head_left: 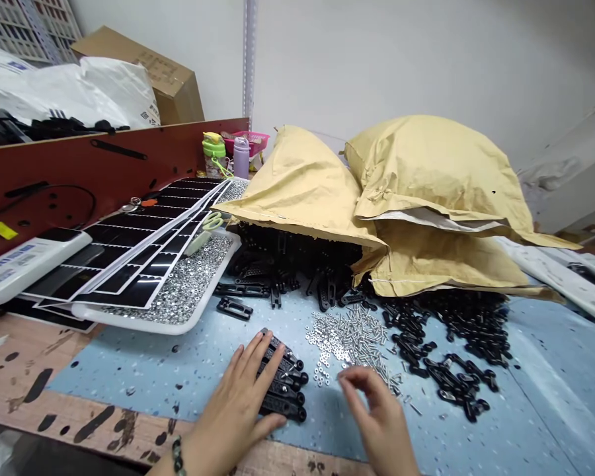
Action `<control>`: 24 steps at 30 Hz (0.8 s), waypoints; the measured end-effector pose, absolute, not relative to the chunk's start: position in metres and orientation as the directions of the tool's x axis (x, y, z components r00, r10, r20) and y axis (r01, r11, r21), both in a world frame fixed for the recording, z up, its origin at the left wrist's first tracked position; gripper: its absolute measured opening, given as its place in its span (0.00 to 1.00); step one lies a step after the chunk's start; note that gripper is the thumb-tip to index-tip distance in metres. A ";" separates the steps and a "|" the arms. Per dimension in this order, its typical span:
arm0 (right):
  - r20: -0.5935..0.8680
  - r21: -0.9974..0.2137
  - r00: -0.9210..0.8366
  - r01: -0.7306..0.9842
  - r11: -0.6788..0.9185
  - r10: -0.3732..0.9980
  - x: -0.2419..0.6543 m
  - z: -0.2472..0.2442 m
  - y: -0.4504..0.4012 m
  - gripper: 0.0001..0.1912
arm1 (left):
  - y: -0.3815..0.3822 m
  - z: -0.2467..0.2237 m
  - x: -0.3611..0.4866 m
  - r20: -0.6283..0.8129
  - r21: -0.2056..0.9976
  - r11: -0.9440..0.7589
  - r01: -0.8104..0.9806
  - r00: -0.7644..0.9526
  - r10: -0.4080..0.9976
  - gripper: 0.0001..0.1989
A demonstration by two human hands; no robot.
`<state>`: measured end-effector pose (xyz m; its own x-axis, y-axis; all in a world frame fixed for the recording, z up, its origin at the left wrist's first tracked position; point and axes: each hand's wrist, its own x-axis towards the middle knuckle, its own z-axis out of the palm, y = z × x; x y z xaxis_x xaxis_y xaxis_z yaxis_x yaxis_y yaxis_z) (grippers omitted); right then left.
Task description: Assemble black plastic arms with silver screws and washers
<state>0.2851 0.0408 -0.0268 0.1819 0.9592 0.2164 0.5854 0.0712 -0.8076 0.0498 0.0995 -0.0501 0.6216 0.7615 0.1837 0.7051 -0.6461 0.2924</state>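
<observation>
My left hand [240,396] lies with its fingers spread over a row of long black plastic parts [283,387] on the blue mat. My right hand [377,413] is just right of them, thumb and index finger pressed together at the near edge of the loose hardware; anything between the fingertips is too small to make out. Small silver nuts [322,370] and a pile of silver screws [364,334] lie beyond my right hand. Short black parts [463,390] are heaped to the right of the screws.
Open yellow sacks [307,185] spill black parts at the back. A white tray [178,327] of metal pieces, with black sheets [114,248] and scissors [211,225] on it, stands left. Bottles [240,157] stand behind; a red board [168,149] edges the left.
</observation>
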 end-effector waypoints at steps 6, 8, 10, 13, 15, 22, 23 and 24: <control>0.405 -0.672 -0.117 0.635 0.382 0.907 0.224 -0.038 0.034 0.08 | 0.103 -0.043 0.047 0.184 0.344 -0.657 0.671 0.638 0.748 0.47; 0.438 -0.598 -0.133 0.696 0.398 0.889 0.219 -0.040 0.036 0.09 | 0.104 -0.043 0.047 0.168 0.362 -0.654 0.664 0.644 0.746 0.46; 0.451 -0.551 -0.151 0.728 0.407 0.880 0.218 -0.038 0.037 0.09 | 0.104 -0.045 0.047 0.158 0.383 -0.650 0.656 0.647 0.746 0.46; 0.419 -0.573 -0.181 0.707 0.414 0.890 0.221 -0.034 0.038 0.08 | 0.104 -0.049 0.048 0.162 0.413 -0.644 0.644 0.644 0.748 0.45; 0.391 -0.607 -0.179 0.687 0.399 0.903 0.222 -0.035 0.038 0.08 | 0.103 -0.051 0.048 0.165 0.433 -0.639 0.635 0.642 0.749 0.46; 0.394 -0.641 -0.120 0.675 0.366 0.911 0.225 -0.059 0.035 0.11 | 0.101 -0.048 0.043 0.171 0.514 -0.610 0.603 0.625 0.762 0.45; 0.379 -0.656 -0.089 0.676 0.336 0.921 0.225 -0.060 0.036 0.13 | 0.101 -0.050 0.043 0.169 0.520 -0.599 0.609 0.614 0.771 0.45; 0.349 -0.665 -0.050 0.691 0.285 0.936 0.225 -0.060 0.036 0.14 | 0.102 -0.053 0.044 0.168 0.521 -0.593 0.614 0.608 0.776 0.46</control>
<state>0.2249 0.0363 -0.0598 -0.0497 0.9357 0.3493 0.6906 0.2848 -0.6648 0.0440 0.1022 -0.0528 0.6076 0.7762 0.1682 0.6136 -0.5933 0.5211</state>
